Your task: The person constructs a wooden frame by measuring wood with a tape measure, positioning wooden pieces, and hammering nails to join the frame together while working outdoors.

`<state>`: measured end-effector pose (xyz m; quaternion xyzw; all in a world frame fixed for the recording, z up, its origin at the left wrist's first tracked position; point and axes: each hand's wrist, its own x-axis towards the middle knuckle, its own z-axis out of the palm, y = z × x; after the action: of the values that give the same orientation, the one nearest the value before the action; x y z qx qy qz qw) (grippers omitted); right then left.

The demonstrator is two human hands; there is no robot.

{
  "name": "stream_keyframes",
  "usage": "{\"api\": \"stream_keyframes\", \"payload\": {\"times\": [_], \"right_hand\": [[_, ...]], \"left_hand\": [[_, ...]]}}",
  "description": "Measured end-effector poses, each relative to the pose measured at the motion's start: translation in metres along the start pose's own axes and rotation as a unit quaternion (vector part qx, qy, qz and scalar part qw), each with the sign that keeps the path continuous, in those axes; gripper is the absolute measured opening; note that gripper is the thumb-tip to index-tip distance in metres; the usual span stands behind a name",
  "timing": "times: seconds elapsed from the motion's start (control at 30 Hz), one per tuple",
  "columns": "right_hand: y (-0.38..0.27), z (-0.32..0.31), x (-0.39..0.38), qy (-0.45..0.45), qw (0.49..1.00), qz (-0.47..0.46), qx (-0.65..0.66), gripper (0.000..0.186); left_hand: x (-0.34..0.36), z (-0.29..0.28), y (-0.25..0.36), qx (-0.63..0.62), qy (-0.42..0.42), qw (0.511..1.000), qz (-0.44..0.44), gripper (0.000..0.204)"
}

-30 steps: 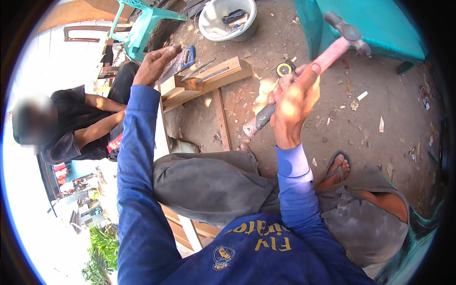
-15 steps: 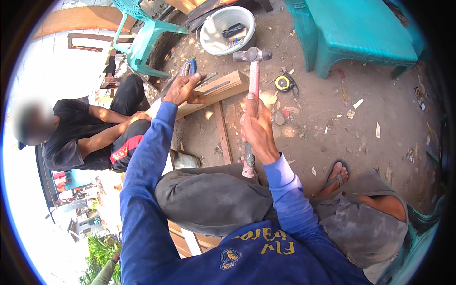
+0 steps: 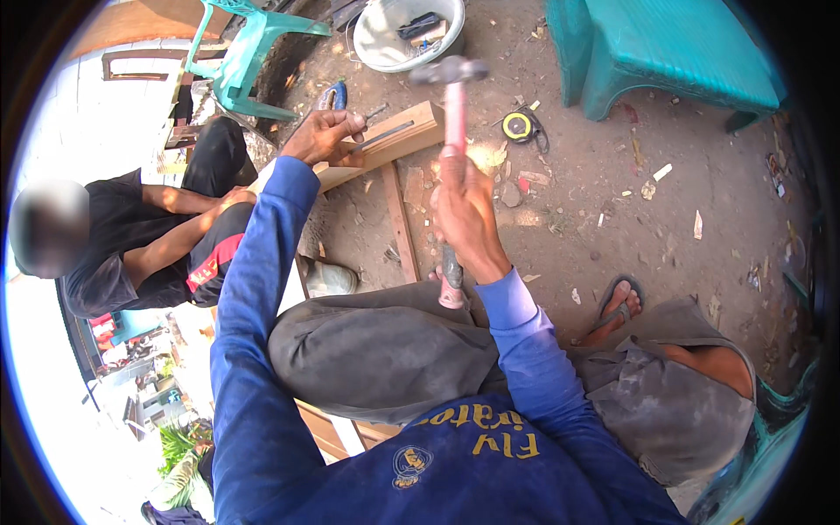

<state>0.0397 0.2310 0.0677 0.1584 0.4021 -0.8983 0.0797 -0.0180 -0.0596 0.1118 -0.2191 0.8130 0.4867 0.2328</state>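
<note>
Hammer point(image 3: 455, 114) has swung over from the R side since 1 sec ago, head now up nr the far end of the wood beam point(image 3: 424, 125); L hand point(image 3: 325, 140) has come down over the beam too, from out by the saw point(image 3: 332, 94). R hand point(image 3: 464, 210) has its grip wrapped tight round the hammer handle, thumb along it, butt end poking out below the fist, head blurred & pointing away from the person. L grip: thumb & fingertips drawn together; can't tell what, if anything, they pinch, or whether they touch the wood. Beam lies at a slant, partly hidden behind L hand. Thin dark strip point(image 3: 389, 136) runs along its face, slot or tool unclear. Slim metal rod point(image 3: 376, 112) shows just beyond the fingers.

On the dirt: yellow/black tape measure point(image 3: 518, 128) R of the beam, thin wood strip point(image 3: 400, 219) running from the beam back twd the knee, wood scraps about. Pale bucket point(image 3: 372, 44) w/ bits inside sits past the saw; green chair point(image 3: 248, 57) upper L. Co-worker point(image 3: 131, 227) in black sits on the L, arms resting nr the knees.
</note>
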Motion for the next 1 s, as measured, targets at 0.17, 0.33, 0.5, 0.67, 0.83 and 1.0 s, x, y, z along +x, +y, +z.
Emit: {"api": "stream_keyframes", "payload": {"times": [0.17, 0.33, 0.5, 0.67, 0.83, 1.0], "right_hand": [[-0.009, -0.013, 0.01, -0.12, 0.963, 0.162, -0.179, 0.047], [-0.004, -0.014, 0.012, -0.098, 0.982, 0.119, -0.112, 0.05], [0.018, -0.013, 0.004, -0.138, 0.964, 0.12, -0.194, 0.047], [-0.079, -0.001, 0.018, 0.019, 0.999, 0.044, -0.017, 0.044], [0.004, -0.005, 0.006, 0.011, 0.986, -0.009, -0.168, 0.045], [0.001, -0.017, 0.012, -0.127, 0.964, 0.166, -0.163, 0.038]], "left_hand": [[-0.003, -0.001, -0.004, 0.043, 0.013, 0.999, -0.008, 0.044], [-0.009, 0.018, -0.001, 0.156, 0.086, 0.975, 0.132, 0.053], [-0.004, 0.014, -0.022, 0.414, 0.151, 0.873, 0.209, 0.055], [-0.011, 0.027, -0.009, 0.394, 0.196, 0.865, 0.243, 0.055], [-0.001, 0.031, -0.01, 0.371, 0.183, 0.87, 0.267, 0.057], [-0.006, 0.017, -0.016, 0.386, 0.171, 0.868, 0.264, 0.055]]}}
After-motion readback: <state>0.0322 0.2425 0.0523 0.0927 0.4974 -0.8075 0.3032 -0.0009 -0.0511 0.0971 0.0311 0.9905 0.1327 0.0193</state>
